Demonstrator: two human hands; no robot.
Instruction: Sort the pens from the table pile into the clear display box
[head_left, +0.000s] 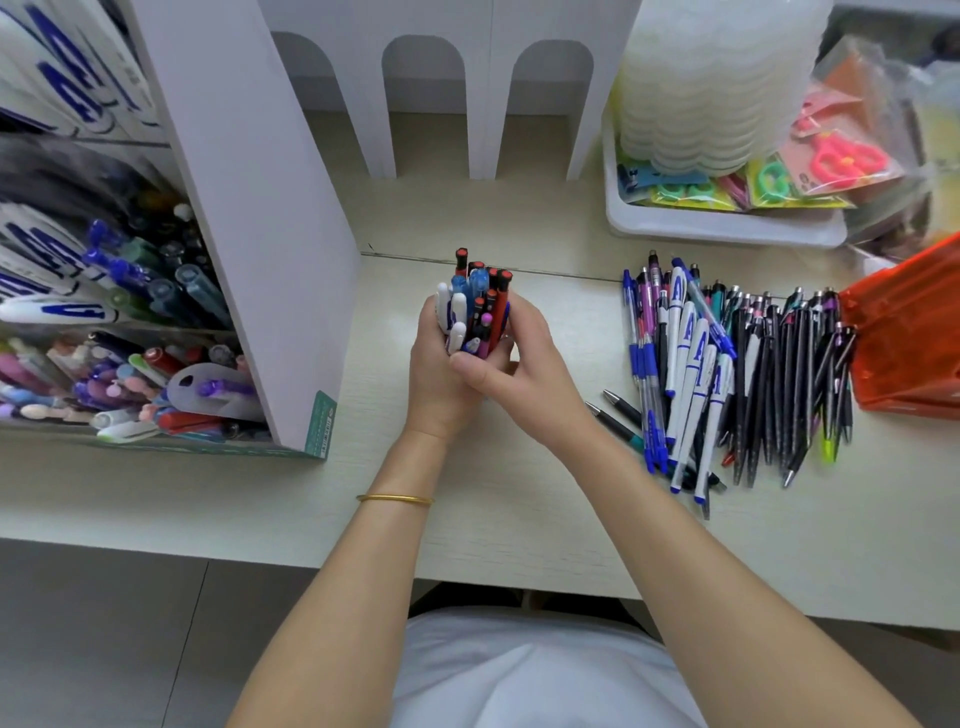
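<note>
While the pile of pens (727, 374) is lying on the counter (467, 519) at the right, the left hand (434, 379) and right hand (527, 364) are both curling round an upright bunch of pens (478, 301) held between them. The display box (260, 234) is standing at the left, its compartments holding more pens.

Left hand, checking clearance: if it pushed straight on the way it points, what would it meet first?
The left hand would likely cross bare table and meet the white arched panel first; depth unclear.
</note>
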